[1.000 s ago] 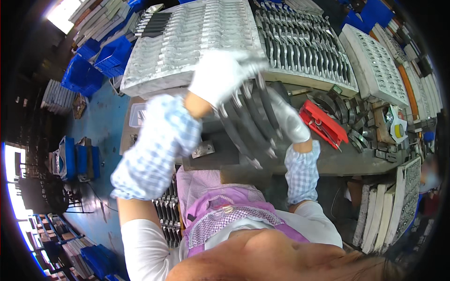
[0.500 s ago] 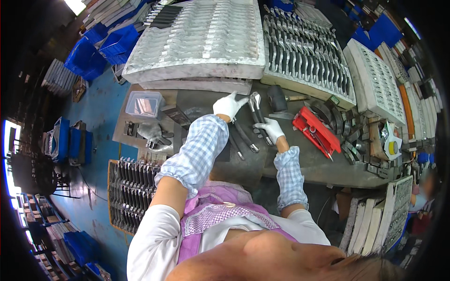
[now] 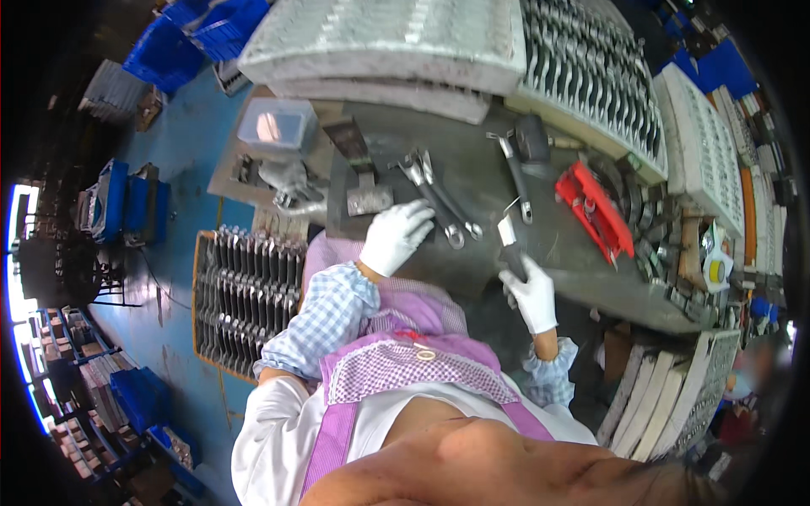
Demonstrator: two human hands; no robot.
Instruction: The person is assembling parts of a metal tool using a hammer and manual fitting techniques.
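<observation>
My left hand (image 3: 395,238), in a white glove, rests open on the near edge of the dark metal workbench (image 3: 472,253), just left of two adjustable wrenches (image 3: 439,198) lying side by side. My right hand (image 3: 531,293), also gloved, is closed around the dark handle of a small tool (image 3: 510,244) with a pale tip, held at the bench's front edge. A third adjustable wrench (image 3: 515,175) lies beyond it.
A red tool (image 3: 595,207) lies at the right. Grey trays of wrenches (image 3: 591,76) line the back. A clear plastic box (image 3: 277,126) sits at the left. A crate of wrenches (image 3: 240,287) stands on the blue floor; stacked trays (image 3: 666,396) stand at lower right.
My left hand has let go of the wrenches and drawn back to the bench's near edge. My right hand has drawn back too and holds the small tool.
</observation>
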